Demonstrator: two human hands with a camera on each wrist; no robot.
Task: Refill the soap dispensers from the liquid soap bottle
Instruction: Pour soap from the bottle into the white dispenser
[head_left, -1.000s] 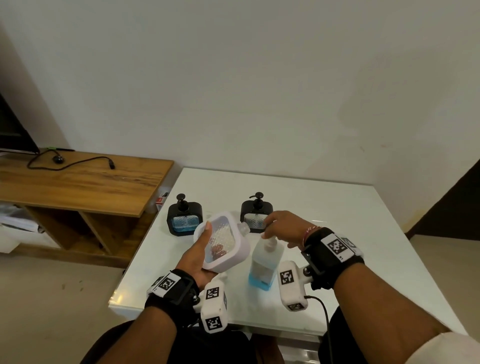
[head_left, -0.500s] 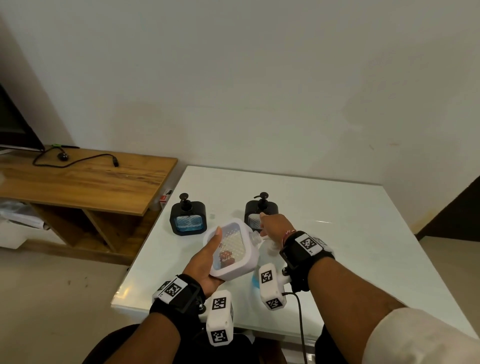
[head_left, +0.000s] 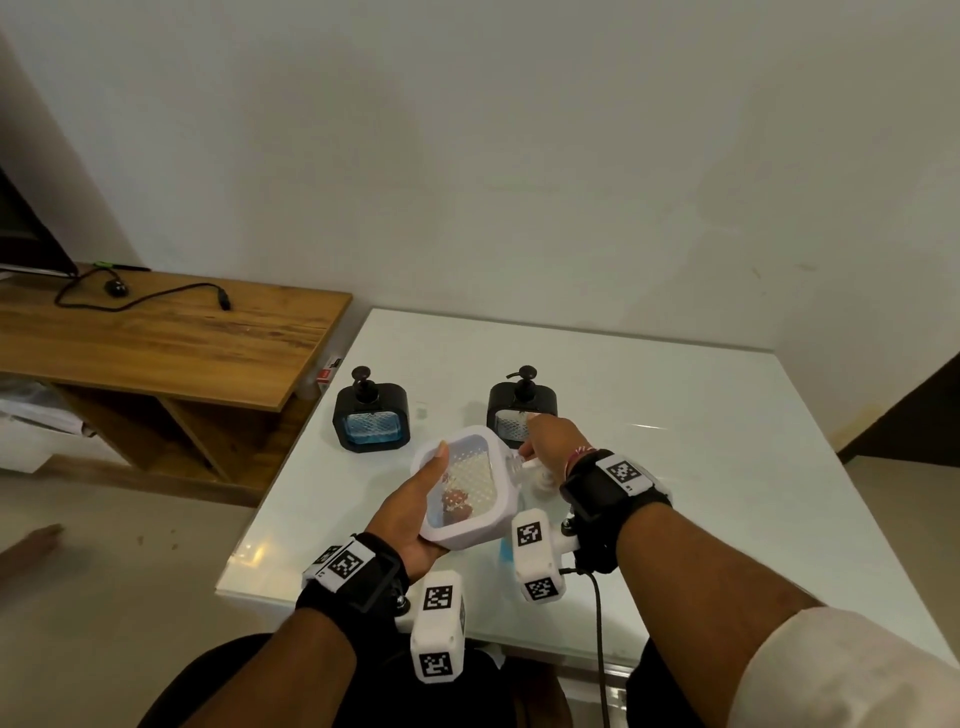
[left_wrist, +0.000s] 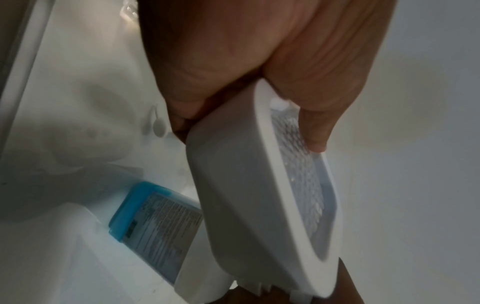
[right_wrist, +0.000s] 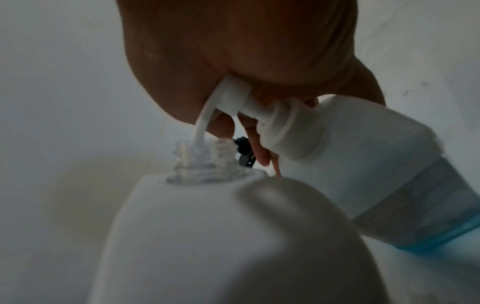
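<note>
My left hand (head_left: 415, 499) grips a white soap dispenser (head_left: 470, 488) with its cap off, tilted above the table's near edge; its thumb (left_wrist: 315, 123) lies across the clear window. The dispenser's threaded clear neck (right_wrist: 202, 160) points up under the pump spout (right_wrist: 205, 115) of the liquid soap bottle (right_wrist: 384, 170). My right hand (head_left: 545, 441) sits on top of the bottle's white pump head (right_wrist: 233, 96), fingers curled round it. The bottle (left_wrist: 155, 228) has a blue bottom and a printed label, and stands on the table beside the dispenser.
Two black dispensers with pumps stand farther back on the white glass table (head_left: 701, 441): one on the left (head_left: 371, 415) shows blue liquid, one (head_left: 519, 400) behind my right hand looks paler. A wooden bench (head_left: 156, 338) with a cable stands at the left.
My left hand brought the white dispenser right, up against the bottle. My right hand moved with the pump head so the spout now sits over the dispenser's neck.
</note>
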